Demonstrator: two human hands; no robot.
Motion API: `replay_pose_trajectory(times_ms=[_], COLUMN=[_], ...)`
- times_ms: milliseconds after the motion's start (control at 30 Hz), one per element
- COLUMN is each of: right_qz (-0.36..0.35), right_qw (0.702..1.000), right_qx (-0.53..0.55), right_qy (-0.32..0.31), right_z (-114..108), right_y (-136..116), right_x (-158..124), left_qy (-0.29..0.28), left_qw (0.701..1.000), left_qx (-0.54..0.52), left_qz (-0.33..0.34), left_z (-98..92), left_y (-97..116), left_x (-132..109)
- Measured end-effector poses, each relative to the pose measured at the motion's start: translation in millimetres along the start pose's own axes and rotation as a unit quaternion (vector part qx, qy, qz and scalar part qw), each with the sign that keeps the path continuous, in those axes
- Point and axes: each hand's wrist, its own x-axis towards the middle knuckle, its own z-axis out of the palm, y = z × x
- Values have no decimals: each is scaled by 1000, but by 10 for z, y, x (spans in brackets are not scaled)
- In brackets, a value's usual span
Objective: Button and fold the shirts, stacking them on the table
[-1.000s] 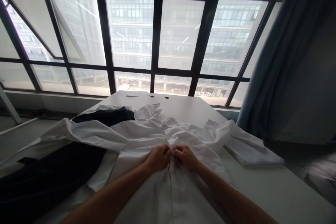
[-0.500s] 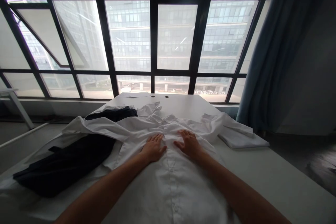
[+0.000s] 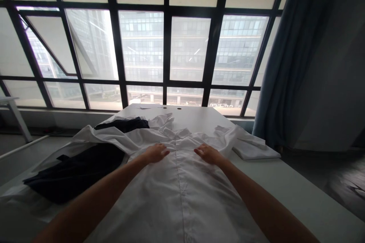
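Observation:
A white button-up shirt (image 3: 182,190) lies front-up on a white table (image 3: 285,182), its collar toward the window. My left hand (image 3: 155,152) rests flat on the shirt's chest, left of the button line, fingers stretched out. My right hand (image 3: 207,153) lies flat on the other side of the button line, fingers also out. Neither hand holds anything. The shirt's sleeves spread out to both sides.
A dark garment (image 3: 74,171) lies on the table's left side, another dark piece (image 3: 125,124) behind it. A folded white cloth (image 3: 256,151) sits at the right. A large window fills the far wall; a grey-blue curtain (image 3: 288,60) hangs at the right.
A second ago both hands were pinched together at the shirt's button line. They let go, flattened, and have since slid apart and up toward the shoulders.

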Motion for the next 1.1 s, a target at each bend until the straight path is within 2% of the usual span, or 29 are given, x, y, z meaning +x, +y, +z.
replay_pose_trajectory(times_ms=[100,167,300,433,500,567,667,767,867,933,1000,1100], right_qz=[58,87,122,124,120,118,118,113,111,123,133,138], right_qw=[998,995,991,992,993,992,993,991,978,967,962,967], right_qx=[-18,-18,5,13,14,8,-6,9,48,57,49,31], right_qy=[32,46,49,10,-17,-30,-11,72,172,215,235,213], right_z=[-159,-236,-279,-211,-163,-133,-185,-391,-686,-849,-925,-821], right_y=[234,364,503,506,488,473,463,448,395,336,268,175], right_x=[290,528,1045,1426,1522,1569,1599,1658,1811,1964,2118,2231], left_qy=[71,94,71,17,-11,-14,57,143,198,232,255,234], left_qw=[994,988,987,991,992,993,992,981,968,959,952,955], left_qx=[59,91,68,10,13,34,79,100,104,104,90,52], left_qz=[-52,-80,-129,-132,-126,-114,-83,-80,-112,-125,-143,-175], left_z=[-212,-332,-462,-523,-570,-639,-787,-1011,-1291,-1443,-1496,-1340], left_y=[-352,-575,-844,-887,-882,-882,-893,-899,-886,-868,-851,-859], left_x=[391,662,1126,1386,1432,1430,1377,1356,1477,1646,1841,2035])
